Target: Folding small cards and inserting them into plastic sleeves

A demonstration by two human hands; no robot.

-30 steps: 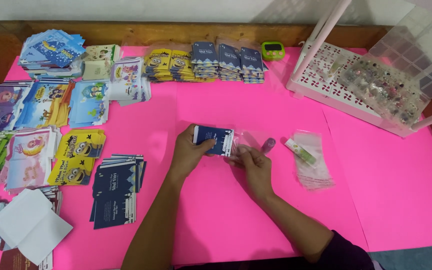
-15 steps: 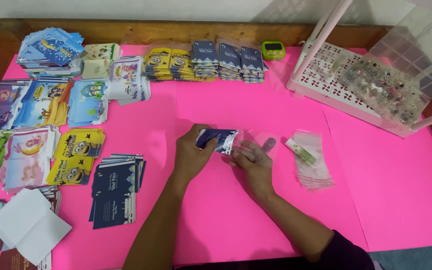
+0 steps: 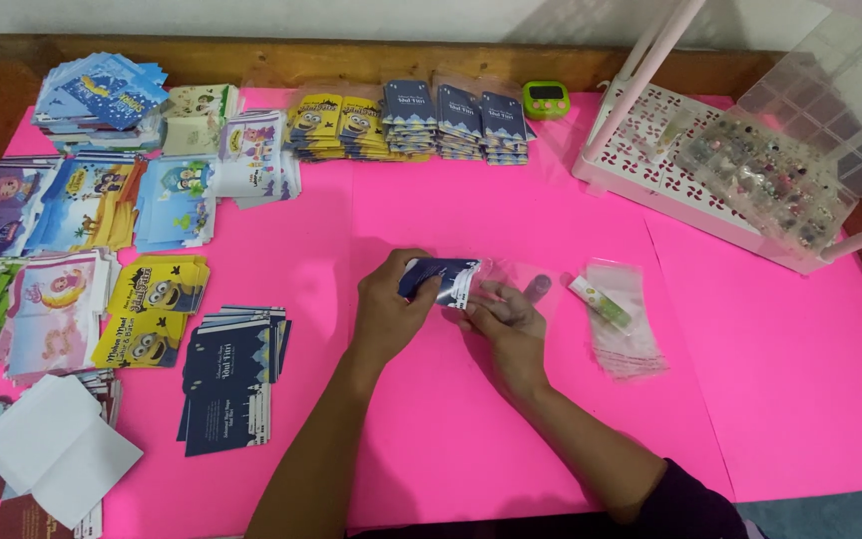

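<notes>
My left hand (image 3: 388, 304) grips a small dark blue card stack (image 3: 433, 277) at the middle of the pink table cover (image 3: 451, 419). My right hand (image 3: 504, 317) pinches a clear plastic sleeve (image 3: 511, 274) whose mouth sits around the cards' right end. The cards lie tilted, partly inside the sleeve. A small dark cylinder (image 3: 539, 286) lies just right of the sleeve.
A pile of clear sleeves (image 3: 627, 329) with a green glue stick (image 3: 596, 299) lies to the right. Dark blue cards (image 3: 229, 374) and yellow cartoon cards (image 3: 152, 309) lie left. Rows of packed cards (image 3: 411, 122), a green timer (image 3: 545, 99) and a white rack (image 3: 710, 190) stand at the back.
The blue cards have tilted and slid rightward into the clear sleeve. Both hands have shifted slightly right and closer together.
</notes>
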